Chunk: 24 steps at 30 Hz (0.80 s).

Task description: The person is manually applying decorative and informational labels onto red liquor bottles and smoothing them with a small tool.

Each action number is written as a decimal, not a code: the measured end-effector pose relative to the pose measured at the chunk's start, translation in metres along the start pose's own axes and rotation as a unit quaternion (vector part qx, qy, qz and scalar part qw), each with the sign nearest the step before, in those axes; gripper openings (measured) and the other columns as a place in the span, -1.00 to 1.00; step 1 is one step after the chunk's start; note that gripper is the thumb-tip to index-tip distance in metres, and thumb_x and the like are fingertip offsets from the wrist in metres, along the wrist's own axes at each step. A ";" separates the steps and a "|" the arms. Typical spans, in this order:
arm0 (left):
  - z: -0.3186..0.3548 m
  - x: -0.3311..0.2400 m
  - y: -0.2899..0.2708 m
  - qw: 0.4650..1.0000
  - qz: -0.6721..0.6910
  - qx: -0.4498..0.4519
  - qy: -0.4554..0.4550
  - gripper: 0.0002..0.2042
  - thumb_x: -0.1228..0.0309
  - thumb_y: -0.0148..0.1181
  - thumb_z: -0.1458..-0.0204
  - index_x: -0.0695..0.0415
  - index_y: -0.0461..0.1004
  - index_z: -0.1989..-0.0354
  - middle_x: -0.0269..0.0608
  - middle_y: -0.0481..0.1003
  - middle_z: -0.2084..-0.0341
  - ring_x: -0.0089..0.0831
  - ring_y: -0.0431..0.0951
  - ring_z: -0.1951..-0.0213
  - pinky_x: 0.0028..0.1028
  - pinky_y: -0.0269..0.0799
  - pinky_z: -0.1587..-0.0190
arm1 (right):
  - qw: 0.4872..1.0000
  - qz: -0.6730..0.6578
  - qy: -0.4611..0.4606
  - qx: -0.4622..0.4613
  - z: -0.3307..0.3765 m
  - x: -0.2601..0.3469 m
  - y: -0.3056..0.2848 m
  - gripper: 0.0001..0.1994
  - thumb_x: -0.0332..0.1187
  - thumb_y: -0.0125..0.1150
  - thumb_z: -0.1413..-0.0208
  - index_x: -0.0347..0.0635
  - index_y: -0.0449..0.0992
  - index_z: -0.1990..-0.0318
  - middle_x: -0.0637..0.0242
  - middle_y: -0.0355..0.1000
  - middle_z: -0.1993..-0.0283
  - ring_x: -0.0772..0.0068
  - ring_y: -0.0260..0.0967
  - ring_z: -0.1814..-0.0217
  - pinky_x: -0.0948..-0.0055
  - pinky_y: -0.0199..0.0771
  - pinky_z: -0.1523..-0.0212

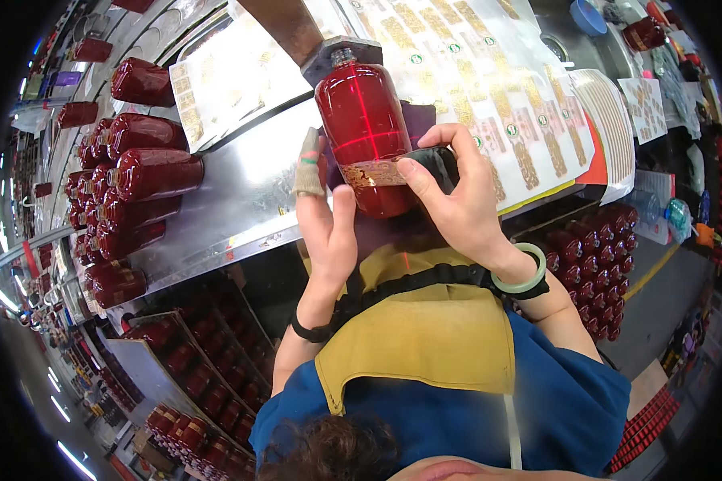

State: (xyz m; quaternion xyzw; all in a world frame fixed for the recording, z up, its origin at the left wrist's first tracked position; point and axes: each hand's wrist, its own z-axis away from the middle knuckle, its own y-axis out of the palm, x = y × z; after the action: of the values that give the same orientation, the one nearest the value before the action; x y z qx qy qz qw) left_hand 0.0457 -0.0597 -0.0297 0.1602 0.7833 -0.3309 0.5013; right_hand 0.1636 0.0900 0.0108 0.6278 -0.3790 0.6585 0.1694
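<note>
A red glass bottle (367,104) lies on its side at the bench edge, its neck against a dark block (342,58). Red laser lines cross its surface. Around its lower part runs a gold patterned decal strip (369,173). Beside the bottle's left side is my left hand (329,228), fingers stretched and thumb apart, with fabric covers on a finger; whether it touches the glass is hard to tell. My right hand (461,180) pinches a black flat pad (438,164) at the strip's right end, thumb close to the decal.
Several red bottles (156,172) lie stacked on the left of the metal bench (241,196). Sheets of gold decals (489,88) cover the right side. A white paper stack (606,120) stands at the far right. Racks of bottles (594,256) sit below the bench.
</note>
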 end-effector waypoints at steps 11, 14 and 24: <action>-0.016 -0.018 0.016 0.931 0.304 -0.016 -0.199 -0.25 0.53 0.26 -0.26 0.26 -0.03 -0.54 -0.06 0.27 -0.37 -0.33 0.33 -0.34 -0.30 0.26 -0.38 | 0.999 -0.015 0.033 -0.013 -0.001 -0.016 0.005 -0.69 -0.34 0.43 -0.16 -0.30 0.43 0.10 0.18 0.45 0.23 0.34 0.43 0.21 0.34 0.45 0.14; -0.015 -0.019 0.016 0.932 0.294 -0.011 -0.213 -0.24 0.53 0.27 -0.25 0.26 -0.04 -0.54 -0.05 0.26 -0.38 -0.32 0.32 -0.35 -0.28 0.26 -0.39 | 0.999 -0.026 0.036 -0.012 -0.002 -0.015 0.005 -0.69 -0.35 0.43 -0.16 -0.30 0.43 0.11 0.18 0.45 0.24 0.34 0.42 0.22 0.34 0.44 0.15; -0.014 -0.016 0.015 0.930 0.295 -0.010 -0.221 -0.22 0.57 0.27 -0.23 0.27 -0.06 -0.54 -0.02 0.22 -0.41 -0.29 0.27 -0.39 -0.26 0.21 -0.42 | 0.998 -0.037 0.040 -0.012 -0.003 -0.018 0.006 -0.68 -0.34 0.44 -0.15 -0.29 0.43 0.11 0.19 0.45 0.26 0.35 0.41 0.25 0.34 0.44 0.17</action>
State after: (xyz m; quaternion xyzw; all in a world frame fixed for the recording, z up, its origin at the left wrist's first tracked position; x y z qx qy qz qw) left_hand 0.0520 -0.0383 -0.0172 0.3014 0.5736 -0.1872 0.7383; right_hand 0.1601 0.0924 -0.0081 0.6123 -0.3559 0.6720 0.2165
